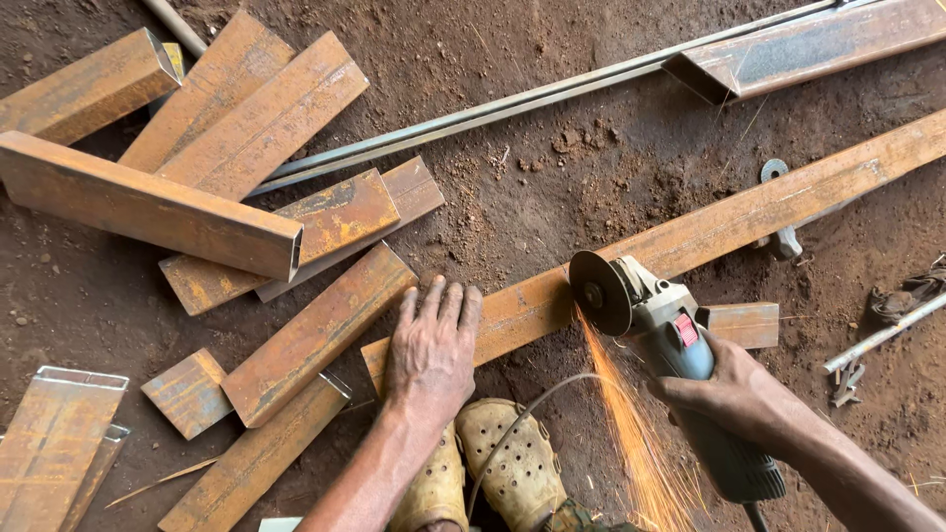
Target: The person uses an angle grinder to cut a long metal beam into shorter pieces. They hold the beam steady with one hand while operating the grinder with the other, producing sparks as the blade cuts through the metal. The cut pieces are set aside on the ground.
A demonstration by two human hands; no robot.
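- The long rusty rectangular tube (690, 236) on the dirt ground (552, 167) is pinned flat by the open left hand (432, 345).
- The angle grinder (670, 345) is gripped by the right hand (734, 394); its disc (598, 292) is cutting the tube.
- Sparks (631, 433) are thrown toward the perforated clogs (512, 463); burns could result, or kickback if the disc binds.

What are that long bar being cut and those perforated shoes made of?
The long bar looks like steel tube, coated in orange-brown rust; sparks fly where the grinder disc meets it. The shoes look like moulded foam or rubber clogs, pale yellow, dirt-stained, with round holes.
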